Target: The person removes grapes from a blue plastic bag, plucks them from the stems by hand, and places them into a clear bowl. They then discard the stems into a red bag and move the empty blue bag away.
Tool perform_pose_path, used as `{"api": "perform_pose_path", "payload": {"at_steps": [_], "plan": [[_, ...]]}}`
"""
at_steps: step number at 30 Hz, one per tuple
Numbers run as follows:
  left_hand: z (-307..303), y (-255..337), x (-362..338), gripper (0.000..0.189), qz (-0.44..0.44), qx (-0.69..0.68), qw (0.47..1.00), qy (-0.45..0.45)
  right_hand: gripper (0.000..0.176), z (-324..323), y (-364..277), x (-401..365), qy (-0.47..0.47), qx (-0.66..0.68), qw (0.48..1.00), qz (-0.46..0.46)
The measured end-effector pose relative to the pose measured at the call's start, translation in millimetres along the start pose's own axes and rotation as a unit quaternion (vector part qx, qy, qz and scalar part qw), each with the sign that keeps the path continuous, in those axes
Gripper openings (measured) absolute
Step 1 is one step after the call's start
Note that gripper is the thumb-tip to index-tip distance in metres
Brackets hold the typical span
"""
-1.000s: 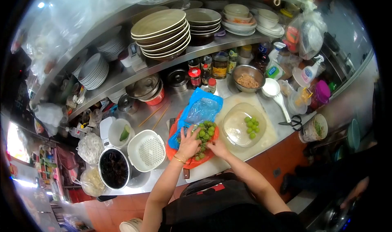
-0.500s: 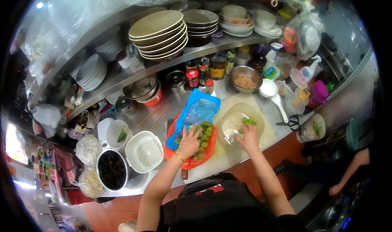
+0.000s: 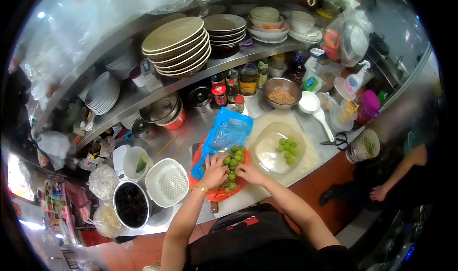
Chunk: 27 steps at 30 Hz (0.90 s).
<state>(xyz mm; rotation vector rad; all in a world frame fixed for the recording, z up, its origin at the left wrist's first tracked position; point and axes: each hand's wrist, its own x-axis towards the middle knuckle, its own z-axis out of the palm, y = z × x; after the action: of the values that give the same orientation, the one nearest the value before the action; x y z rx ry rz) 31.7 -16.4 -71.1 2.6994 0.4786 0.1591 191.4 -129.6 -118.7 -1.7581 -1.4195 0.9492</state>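
Note:
A bunch of green grapes lies on a red plastic bag and a blue plastic bag. My left hand is over the bunch's left side, its fingers curled onto the stems and grapes. From the right, my right hand reaches in with its fingers closed at the edge of the bunch, touching a grape. To the right, a clear plastic bowl holds several loose green grapes on a pale cutting board. A knife's wooden handle sticks out below the red bag.
A white colander and a pot of dark food stand at left. Behind are chopsticks, sauce bottles and a metal bowl of meat. Scissors lie at right; another person's hand is beyond. Stacked plates fill the shelf.
My right hand has moved left from the clear bowl to the bunch, leaving green grapes in the bowl. My left hand's spread fingers have curled in on the bunch.

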Motion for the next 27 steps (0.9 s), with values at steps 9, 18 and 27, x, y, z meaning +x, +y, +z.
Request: {"api": "perform_pose_path", "payload": {"at_steps": [9,18,27], "plan": [[2,8,1,0.012,-0.011,0.021,0.999,0.044,0.031,-22,5,-9,-0.099,0.309,0.883,0.338],[21,2,1,0.014,-0.096,-0.087,0.982,0.135,0.022,-95,-5,-57,0.278,-0.231,0.931,0.042],[39,25,9,0.016,-0.096,-0.059,0.982,0.155,0.033,-26,-35,-18,0.098,-0.108,0.987,-0.07]]}}
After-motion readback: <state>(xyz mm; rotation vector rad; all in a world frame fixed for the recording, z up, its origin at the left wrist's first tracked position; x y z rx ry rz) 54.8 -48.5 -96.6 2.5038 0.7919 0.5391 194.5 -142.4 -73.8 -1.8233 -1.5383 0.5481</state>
